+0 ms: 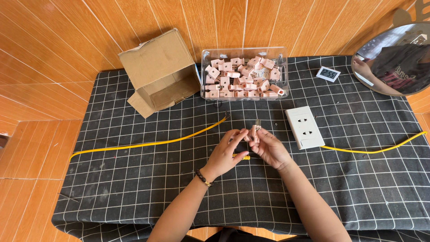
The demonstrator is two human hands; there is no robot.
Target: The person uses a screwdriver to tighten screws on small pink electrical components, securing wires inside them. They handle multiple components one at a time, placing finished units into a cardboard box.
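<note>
Both hands, left hand (226, 152) and right hand (268, 148), pinched shut on small pink clip (255, 133) above counter (134, 179); best kept steady, fingertips only.

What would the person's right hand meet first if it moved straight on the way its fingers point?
Probably the clear box of pink pieces, since the right hand points up and slightly left; only bare cloth seems between, though depth is unclear.
</note>
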